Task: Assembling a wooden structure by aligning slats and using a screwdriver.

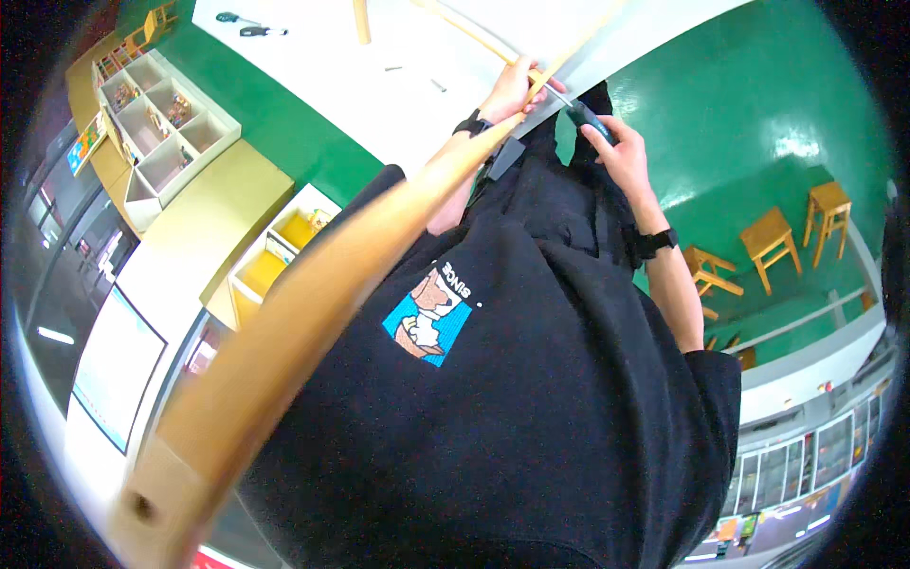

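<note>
My left hand [510,92] is wrapped around a wooden frame [417,194] where its bars meet, near the edge of the white table [313,85]. One long bar of the frame runs past my chest to the lower left, close to the camera, and shows a dark hole near its end. In my right hand [626,156] is a screwdriver [590,121] with a dark handle. Its metal shaft points at the joint beside my left fingers. The tip is hard to make out there.
Two more dark-handled screwdrivers [263,31], a wooden leg [361,21] and small metal pieces [438,85] lie on the table. Wooden stools [771,242] stand on the green floor at right. At left are a compartmented white tray [180,123] and a yellow-bottomed box [261,272].
</note>
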Motion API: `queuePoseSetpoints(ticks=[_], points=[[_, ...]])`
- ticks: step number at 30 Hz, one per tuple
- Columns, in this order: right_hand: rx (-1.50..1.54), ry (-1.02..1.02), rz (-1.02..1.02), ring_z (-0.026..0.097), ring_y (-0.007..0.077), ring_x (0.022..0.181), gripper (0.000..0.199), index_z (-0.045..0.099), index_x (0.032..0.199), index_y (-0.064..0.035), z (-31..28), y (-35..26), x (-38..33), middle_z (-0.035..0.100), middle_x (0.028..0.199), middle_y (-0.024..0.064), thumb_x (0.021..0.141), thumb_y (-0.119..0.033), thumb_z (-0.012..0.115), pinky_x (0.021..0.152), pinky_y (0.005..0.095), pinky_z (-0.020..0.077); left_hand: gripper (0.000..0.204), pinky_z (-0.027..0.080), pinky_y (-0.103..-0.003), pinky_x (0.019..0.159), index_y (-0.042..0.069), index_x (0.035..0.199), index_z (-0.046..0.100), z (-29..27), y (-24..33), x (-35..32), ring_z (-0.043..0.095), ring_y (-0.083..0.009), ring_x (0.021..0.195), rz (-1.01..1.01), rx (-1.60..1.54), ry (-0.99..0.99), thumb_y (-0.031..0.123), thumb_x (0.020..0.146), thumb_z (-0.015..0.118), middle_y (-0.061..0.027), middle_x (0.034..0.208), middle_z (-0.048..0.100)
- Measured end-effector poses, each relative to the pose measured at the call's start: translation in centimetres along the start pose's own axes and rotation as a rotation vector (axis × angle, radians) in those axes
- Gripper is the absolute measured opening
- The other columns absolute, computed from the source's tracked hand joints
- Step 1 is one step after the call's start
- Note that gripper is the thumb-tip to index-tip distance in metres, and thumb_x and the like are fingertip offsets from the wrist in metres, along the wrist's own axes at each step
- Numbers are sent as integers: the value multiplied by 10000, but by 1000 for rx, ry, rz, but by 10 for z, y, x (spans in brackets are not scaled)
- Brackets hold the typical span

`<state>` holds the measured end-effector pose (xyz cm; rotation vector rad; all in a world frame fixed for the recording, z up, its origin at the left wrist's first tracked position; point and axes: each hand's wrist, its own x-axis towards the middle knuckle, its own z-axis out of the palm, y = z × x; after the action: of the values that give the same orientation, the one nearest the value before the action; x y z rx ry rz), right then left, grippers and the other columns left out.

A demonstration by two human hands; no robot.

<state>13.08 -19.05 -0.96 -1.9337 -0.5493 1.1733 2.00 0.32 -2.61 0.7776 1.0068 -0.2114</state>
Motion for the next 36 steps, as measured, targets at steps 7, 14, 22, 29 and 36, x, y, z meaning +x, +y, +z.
queuePoseSetpoints(ticks=[7, 14, 22, 29, 36], points=[[-37, 32, -59, 654, 262, 802, 323, 673, 961, -7, 3, 2, 2, 669, 893, 138, 805, -279, 752, 732, 345, 507, 641, 293, -251, 370, -49, 817, 652, -6, -14, 6, 355, -105, 383, 98, 2, 100, 406, 955, 222, 4, 472, 428], [-150, 46, -190, 656, 279, 824, 312, 649, 982, -13, -5, -20, 7, 662, 902, 133, 806, -254, 740, 739, 364, 512, 603, 296, -264, 360, -28, 771, 612, -5, -19, 4, 336, -126, 356, 95, -148, 144, 409, 943, 233, -14, 438, 401], [-96, -76, -110, 659, 217, 725, 303, 638, 986, -17, -21, -14, 13, 664, 797, 107, 833, -264, 721, 668, 335, 514, 569, 308, -270, 377, -1, 699, 606, -3, -15, 4, 341, -123, 366, 59, -191, 121, 376, 940, 254, -22, 447, 414], [598, -473, 420, 587, 87, 525, 271, 618, 961, -36, -26, -15, 14, 649, 717, 44, 956, -303, 572, 438, 206, 436, 548, 291, -266, 382, 29, 715, 579, 1, -13, 3, 319, -124, 358, 89, -17, 135, 419, 939, 266, -1, 441, 391], [-200, -128, -174, 640, 310, 842, 561, 476, 1217, -42, -15, -26, -7, 613, 982, 148, 793, -291, 746, 722, 387, 535, 552, 289, -251, 403, 25, 712, 600, -2, -6, 1, 340, -109, 382, 115, 52, 41, 422, 929, 282, 4, 448, 398]])
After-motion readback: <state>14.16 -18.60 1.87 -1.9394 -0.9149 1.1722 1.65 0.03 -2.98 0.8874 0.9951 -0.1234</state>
